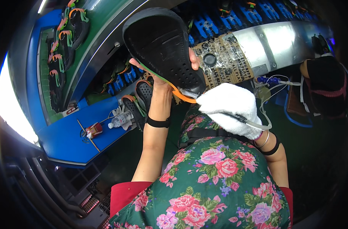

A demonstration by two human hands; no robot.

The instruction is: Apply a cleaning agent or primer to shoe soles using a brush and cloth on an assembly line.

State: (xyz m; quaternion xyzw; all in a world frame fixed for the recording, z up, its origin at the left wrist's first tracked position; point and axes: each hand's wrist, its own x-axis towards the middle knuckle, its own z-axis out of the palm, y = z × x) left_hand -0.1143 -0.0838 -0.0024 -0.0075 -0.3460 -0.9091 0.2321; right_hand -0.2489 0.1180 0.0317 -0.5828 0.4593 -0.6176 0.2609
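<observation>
A black clog [158,42] with small round holes and an orange-and-green edge is held up before me. My left hand [161,82] is closed round it from below, its fingers showing on both sides. My right hand [231,108], in a white knitted glove, is closed at the clog's near end, beside the orange strap [181,95]. A clear hose [258,125] with a dark section runs along the glove. It seems to belong to a slim tool in that hand, whose body is hidden; a pale tip shows against the clog.
More clogs [132,110] lie on a blue table [67,139] at left, by a plastic bottle [120,119] and a small red item [93,130]. A metal ledge [277,44] with taped cardboard [223,57] runs ahead. Clogs hang on a green rack [68,38]. Another person [326,80] is at far right.
</observation>
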